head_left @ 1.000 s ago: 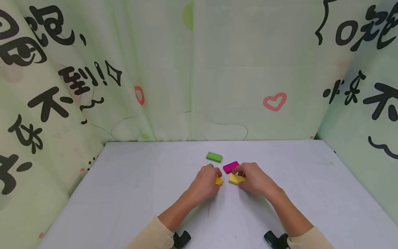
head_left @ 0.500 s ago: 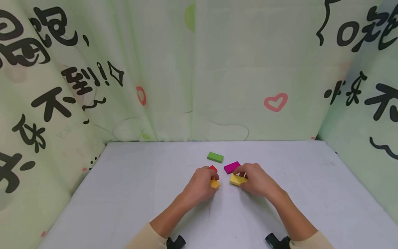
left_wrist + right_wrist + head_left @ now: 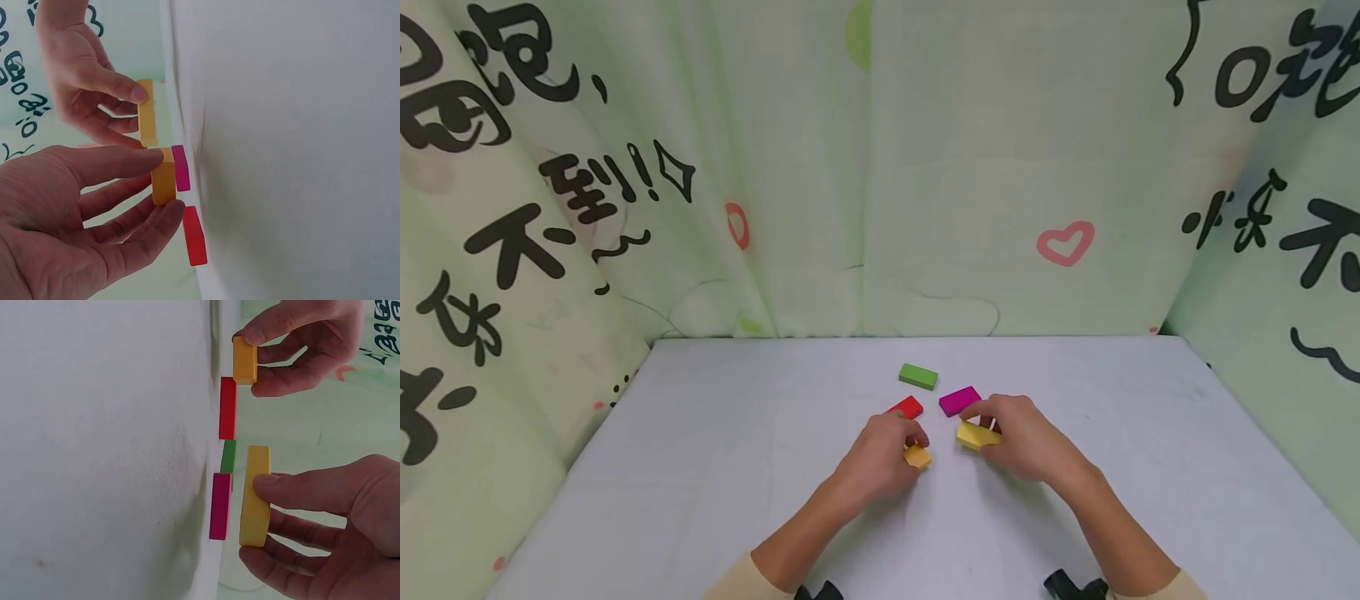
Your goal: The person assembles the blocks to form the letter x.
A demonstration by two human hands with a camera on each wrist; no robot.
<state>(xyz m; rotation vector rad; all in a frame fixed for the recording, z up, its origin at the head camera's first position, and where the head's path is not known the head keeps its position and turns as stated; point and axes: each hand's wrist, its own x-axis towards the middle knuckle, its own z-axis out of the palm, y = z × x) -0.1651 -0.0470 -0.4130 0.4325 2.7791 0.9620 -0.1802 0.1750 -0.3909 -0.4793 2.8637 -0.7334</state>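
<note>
My left hand (image 3: 883,457) pinches an orange block (image 3: 164,178) between thumb and fingers. A yellow block (image 3: 255,497) is held the same way by my right hand (image 3: 1026,437), a short gap to the right of the orange one. Both blocks appear raised off the table in the wrist views. Just beyond the left hand lies a red block (image 3: 907,407), its near part hidden behind the fingers in the head view. A magenta block (image 3: 959,401) lies beyond the right hand's fingertips. Farthest back is a green block (image 3: 917,376).
A white cloth covers the table (image 3: 737,433). Pale green curtains (image 3: 955,167) with dark lettering rise behind the table and along both sides. Dark wrist-worn devices (image 3: 1075,585) show at the lower edge of the head view.
My left hand has moved left and nearer with the orange block, widening the gap to the yellow block and uncovering the red block. My right hand has barely moved, still holding the yellow block.
</note>
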